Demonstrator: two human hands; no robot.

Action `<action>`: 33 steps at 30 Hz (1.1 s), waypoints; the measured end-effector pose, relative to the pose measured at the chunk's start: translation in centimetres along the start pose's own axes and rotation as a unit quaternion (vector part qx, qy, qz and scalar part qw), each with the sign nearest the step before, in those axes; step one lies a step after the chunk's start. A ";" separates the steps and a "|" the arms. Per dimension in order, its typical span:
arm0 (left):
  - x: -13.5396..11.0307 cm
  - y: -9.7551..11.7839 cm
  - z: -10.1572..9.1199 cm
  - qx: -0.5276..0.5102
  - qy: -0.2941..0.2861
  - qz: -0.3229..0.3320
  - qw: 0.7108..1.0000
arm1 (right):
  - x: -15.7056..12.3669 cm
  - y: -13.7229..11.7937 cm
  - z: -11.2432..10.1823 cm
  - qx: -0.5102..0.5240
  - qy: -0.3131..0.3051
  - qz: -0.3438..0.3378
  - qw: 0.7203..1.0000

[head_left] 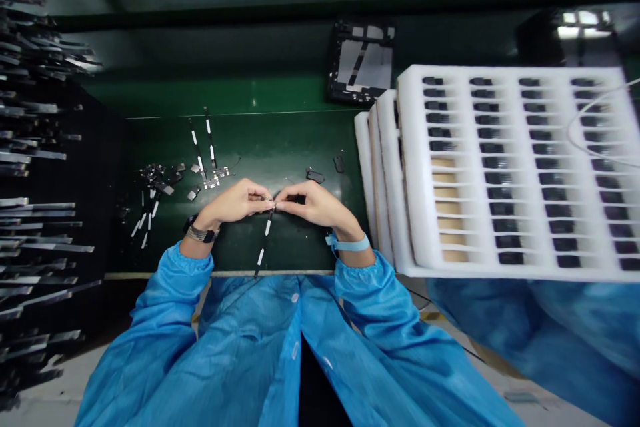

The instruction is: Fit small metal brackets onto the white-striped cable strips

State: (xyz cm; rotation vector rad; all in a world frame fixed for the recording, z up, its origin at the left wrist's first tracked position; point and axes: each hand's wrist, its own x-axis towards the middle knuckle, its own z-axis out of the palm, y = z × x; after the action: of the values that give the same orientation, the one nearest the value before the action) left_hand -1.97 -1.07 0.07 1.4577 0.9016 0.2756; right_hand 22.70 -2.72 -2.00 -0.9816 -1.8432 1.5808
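1. Head view: the left hand [240,201] and right hand [315,203] meet near the desk's [300,250] front edge, thumbs and forefingers closed together on the upper end of a dark strip [265,240], probably pinched so finely because that end is tiny.
2. The strip's white-banded tail runs down to the front edge, seemingly left free so that only its end is handled.
3. Two black modules [315,175] [339,163] lie beyond the right hand, apparently for easy reach.
4. Loose parts [163,180] lie toward the desk's left edge, likely grouped clear of the hands.
5. By the right edge, a white foam tray [420,213] has slots, presumably separating its dark pieces.
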 end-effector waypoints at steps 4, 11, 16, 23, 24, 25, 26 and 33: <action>-1.7 0.9 -1.7 -0.086 0.105 0.078 0.988 | -0.2 0.0 -1.4 -0.136 0.231 -0.038 0.963; -2.3 0.2 -3.6 -0.339 0.333 0.115 0.872 | 1.2 2.4 0.1 -0.357 0.232 0.036 0.904; -1.4 -0.5 -3.4 -0.376 0.354 0.097 0.851 | 1.8 2.1 1.4 -0.404 0.204 0.036 0.891; 0.0 -1.4 -2.0 -0.425 0.378 0.063 0.820 | 1.4 1.4 0.9 -0.236 0.223 0.011 0.946; 0.2 -1.3 -1.8 -0.433 0.374 0.061 0.818 | 1.3 1.4 0.8 -0.194 0.220 0.010 0.956; 0.2 -1.3 -1.6 -0.438 0.368 0.059 0.818 | 1.3 1.5 0.7 -0.158 0.216 0.010 0.963; 0.3 -1.2 -1.4 -0.440 0.363 0.056 0.819 | 1.3 1.5 0.7 -0.132 0.211 0.011 0.968; 0.6 -0.8 -1.0 -0.441 0.352 0.029 0.825 | 1.0 1.2 0.7 -0.082 0.194 0.033 0.977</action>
State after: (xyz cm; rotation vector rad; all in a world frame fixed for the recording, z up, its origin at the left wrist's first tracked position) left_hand -2.48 -0.08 -0.72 0.4773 1.0860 1.1672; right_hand 21.74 -2.32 -3.35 -1.3326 -1.6965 1.1795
